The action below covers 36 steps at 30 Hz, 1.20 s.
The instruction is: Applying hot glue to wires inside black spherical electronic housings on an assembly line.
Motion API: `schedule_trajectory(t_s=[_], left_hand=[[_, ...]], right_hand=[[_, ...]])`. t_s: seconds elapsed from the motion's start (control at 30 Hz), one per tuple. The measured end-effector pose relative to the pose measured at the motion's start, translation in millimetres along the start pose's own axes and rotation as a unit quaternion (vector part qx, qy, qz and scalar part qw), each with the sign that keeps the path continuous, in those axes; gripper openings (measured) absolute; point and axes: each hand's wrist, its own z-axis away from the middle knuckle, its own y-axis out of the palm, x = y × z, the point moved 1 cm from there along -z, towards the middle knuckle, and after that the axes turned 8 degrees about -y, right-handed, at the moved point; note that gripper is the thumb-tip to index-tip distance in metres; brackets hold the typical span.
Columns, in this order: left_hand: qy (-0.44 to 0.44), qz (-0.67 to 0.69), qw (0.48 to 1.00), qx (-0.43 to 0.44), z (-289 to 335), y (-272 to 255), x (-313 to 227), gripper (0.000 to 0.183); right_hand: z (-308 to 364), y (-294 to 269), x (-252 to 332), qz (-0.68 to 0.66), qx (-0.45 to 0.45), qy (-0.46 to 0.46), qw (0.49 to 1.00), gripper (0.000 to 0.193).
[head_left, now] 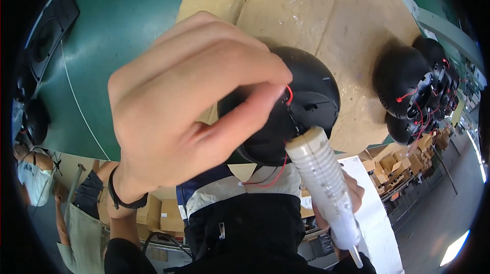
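Observation:
A rounded black plastic shell (319, 82) lies on the cardboard in front of me, partly covered by my left hand (199, 100). That hand is closed over it, thumb and forefinger pinched together; what they hold, if anything, is hidden. A short red wire (290, 95) curves out right beside the fingertips. My right hand (353, 192) is wrapped round a white ribbed tool, seemingly an electric screwdriver (324, 179), and is mostly hidden behind it. A dark, thin shaft reaches from the tool's upper end onto the shell. A thin red lead with a small white connector (242, 183) hangs below the shell.
More black shells (403, 82) with red wires are grouped at the right edge of the cardboard sheet (286, 3). A green tabletop (122, 8) lies under it. Cardboard boxes (393, 164) stand at lower right. Another person (35, 177) is at far left.

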Motion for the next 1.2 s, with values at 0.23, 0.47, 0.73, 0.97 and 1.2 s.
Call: schedule_trajectory(t_s=[0.23, 0.47, 0.73, 0.97, 1.2], left_hand=[[-0.040, -0.111, 0.993, -0.006, 28, -26, -24, 0.029], [-0.096, -0.054, 0.993, 0.036, 91, 25, -60, 0.031], [-0.002, -0.029, 0.999, -0.040, 109, 52, -44, 0.032], [0.007, -0.018, 0.998, -0.057, 110, 56, -41, 0.038], [0.005, -0.007, 0.998, -0.056, 111, 55, -41, 0.040]], right_hand=[[24, -1, -6, 0.017, -0.006, 0.026, 0.999, 0.027], [35, -30, 7, 0.089, -0.026, 0.087, 0.992, 0.020], [37, -42, 8, 0.068, -0.025, 0.118, 0.990, 0.030], [27, -51, 31, 0.143, 0.056, 0.164, 0.974, 0.026], [14, -53, 43, 0.151, 0.097, 0.156, 0.971, 0.024]])
